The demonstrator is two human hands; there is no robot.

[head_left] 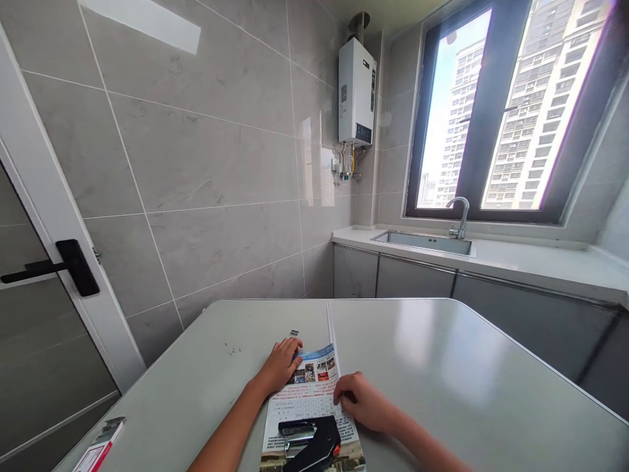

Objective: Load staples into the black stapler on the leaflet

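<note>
A printed leaflet [307, 410] with pictures, red lines and a table lies on the white table. My left hand [281, 366] rests flat on its upper left edge, fingers stretched forward. At the right edge, my right hand [362, 398] has its fingers curled, with thumb and forefinger pinched at the paper. A black stapler [322, 439] with a metal front part lies on the leaflet's lower half, touched by neither hand. Just beyond my left fingertips is a small strip of staples [293, 332].
Several loose staples [232, 351] are scattered on the table [417, 393] left of my hand. A red and white box [101, 447] sits at the left edge. Beyond are a sink [427, 241], a faucet [460, 216] and a water heater [354, 92]; a door handle [77, 267] is at left.
</note>
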